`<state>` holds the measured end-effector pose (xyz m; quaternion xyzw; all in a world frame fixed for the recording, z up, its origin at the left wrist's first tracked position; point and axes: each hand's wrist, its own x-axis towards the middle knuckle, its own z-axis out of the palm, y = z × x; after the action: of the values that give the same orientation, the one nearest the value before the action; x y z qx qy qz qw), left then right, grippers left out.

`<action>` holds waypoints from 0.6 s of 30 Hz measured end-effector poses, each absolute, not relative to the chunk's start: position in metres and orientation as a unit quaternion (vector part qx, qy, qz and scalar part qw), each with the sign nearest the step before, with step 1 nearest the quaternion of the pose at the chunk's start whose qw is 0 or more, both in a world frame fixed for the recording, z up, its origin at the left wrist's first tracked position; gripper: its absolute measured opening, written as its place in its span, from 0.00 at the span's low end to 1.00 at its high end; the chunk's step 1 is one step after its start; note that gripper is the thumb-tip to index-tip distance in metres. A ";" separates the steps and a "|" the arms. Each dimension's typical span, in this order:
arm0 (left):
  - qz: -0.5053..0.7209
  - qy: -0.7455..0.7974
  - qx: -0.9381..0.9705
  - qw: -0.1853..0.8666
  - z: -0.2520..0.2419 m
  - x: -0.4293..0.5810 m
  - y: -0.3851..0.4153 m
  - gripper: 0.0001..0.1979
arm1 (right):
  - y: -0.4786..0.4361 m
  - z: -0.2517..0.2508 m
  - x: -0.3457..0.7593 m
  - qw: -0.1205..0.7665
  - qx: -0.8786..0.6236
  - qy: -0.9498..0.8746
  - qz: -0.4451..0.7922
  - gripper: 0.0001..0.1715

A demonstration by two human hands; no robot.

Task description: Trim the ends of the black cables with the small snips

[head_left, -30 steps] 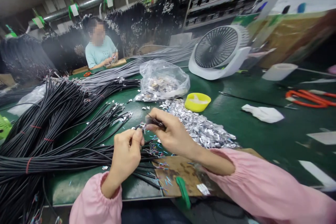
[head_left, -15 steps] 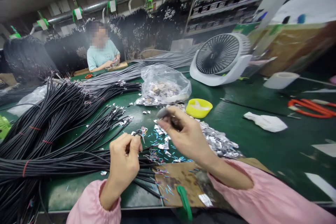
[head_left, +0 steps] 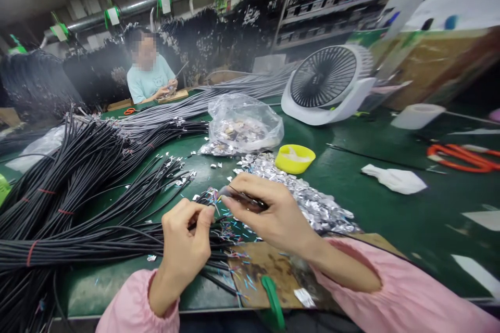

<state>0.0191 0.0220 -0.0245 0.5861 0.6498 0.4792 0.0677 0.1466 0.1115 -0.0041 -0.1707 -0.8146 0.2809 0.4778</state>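
My left hand (head_left: 183,244) pinches a black cable close to its stripped end. Thin coloured wires (head_left: 213,196) fan out just beyond those fingertips. My right hand (head_left: 269,213) is closed around a slim, dark, shiny tool (head_left: 250,200), whose kind I cannot make out; most of it lies hidden in the palm. Its fingertips are beside the coloured wires, and whether they touch them is unclear. Under and left of my hands lie bundles of black cables (head_left: 97,250) with bared wire ends. Silvery foil scraps (head_left: 312,205) are heaped behind my right hand.
A clear plastic bag (head_left: 246,122), a yellow bowl (head_left: 296,159) and a white fan (head_left: 328,83) stand farther back. Orange-handled scissors (head_left: 463,158) lie at right. A stained board (head_left: 269,265) and a green-handled item (head_left: 273,302) are at the front edge. A co-worker (head_left: 150,75) sits opposite.
My right hand has come down and left, from above the foil scraps to beside the wire ends. My left hand has hardly moved and keeps its pinch on the cable.
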 end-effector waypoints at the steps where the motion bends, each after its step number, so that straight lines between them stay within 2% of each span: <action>1: 0.480 0.651 0.585 0.069 -0.025 0.019 0.022 0.16 | 0.112 -0.004 0.147 0.479 -0.171 -0.814 0.280 0.08; 12: 0.496 0.651 0.571 0.063 -0.026 0.021 0.022 0.12 | 0.112 -0.009 0.146 0.497 -0.161 -0.817 0.245 0.07; 18: 0.497 0.656 0.563 0.077 -0.027 0.021 0.022 0.12 | 0.111 -0.006 0.147 0.490 -0.171 -0.812 0.269 0.06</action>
<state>0.0211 0.0217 -0.0267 0.5631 0.6557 0.4970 0.0770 0.1472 0.1111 -0.0064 -0.1707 -0.8116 0.2686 0.4900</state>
